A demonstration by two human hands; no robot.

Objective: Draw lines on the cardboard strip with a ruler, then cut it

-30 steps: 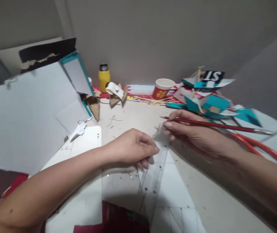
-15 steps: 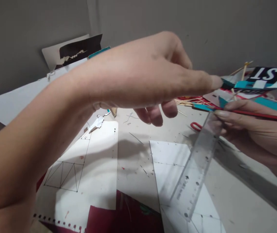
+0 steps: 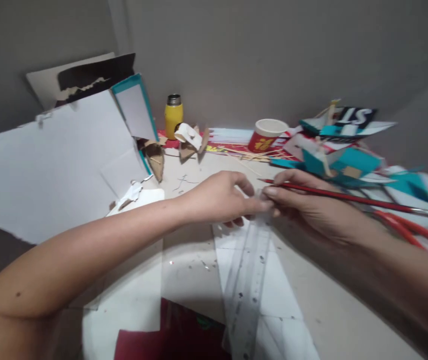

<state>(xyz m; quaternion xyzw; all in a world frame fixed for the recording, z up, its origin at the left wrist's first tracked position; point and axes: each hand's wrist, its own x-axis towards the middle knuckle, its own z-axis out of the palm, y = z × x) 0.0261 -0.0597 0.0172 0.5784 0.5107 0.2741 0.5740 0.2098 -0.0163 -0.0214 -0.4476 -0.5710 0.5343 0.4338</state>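
Now the left hand [image 3: 219,200], lifted a moment ago, is back down pinching the far end of the ruler [image 3: 249,280], touching the right hand [image 3: 311,210], which grips the pencil [image 3: 349,196].

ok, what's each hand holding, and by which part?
Right hand: red pencil, fingers near its left-pointing end. Left hand: fingers on the far end of the clear ruler; gripped or just pressed, cannot tell.

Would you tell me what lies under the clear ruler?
A white sheet with faint lines shows through the clear ruler; the left hand and right hand cover its far end, hiding what's beneath.
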